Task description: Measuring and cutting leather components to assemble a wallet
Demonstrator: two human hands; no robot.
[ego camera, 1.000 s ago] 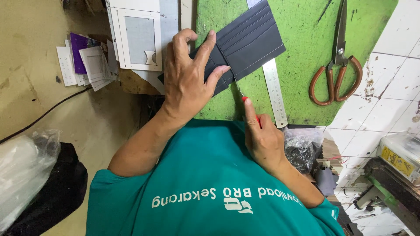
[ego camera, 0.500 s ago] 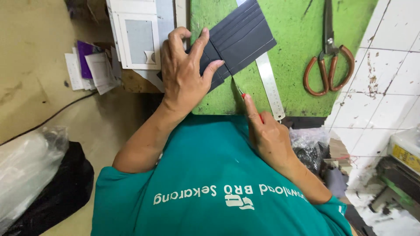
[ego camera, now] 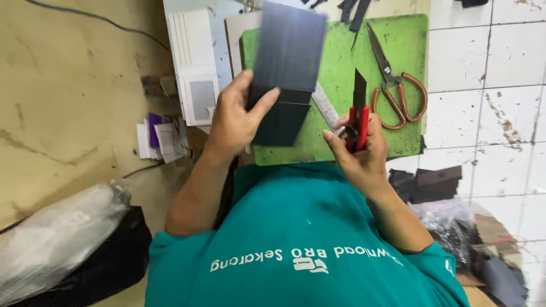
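Observation:
My left hand grips a dark grey folded leather piece with stitched pocket rows, lifted off the green cutting mat and held upright. My right hand holds a red utility knife, its black blade pointing up and away from the leather. A metal ruler lies on the mat between the two hands, partly hidden by the leather piece.
Orange-handled scissors lie on the right side of the mat. White card templates sit to the left of the mat. Dark leather scraps lie on the white tiled floor at right. A plastic-wrapped bundle is at lower left.
The leather piece was pressed flat on the mat and is now lifted in my left hand. My right hand has left the ruler's edge and raised the knife, blade up.

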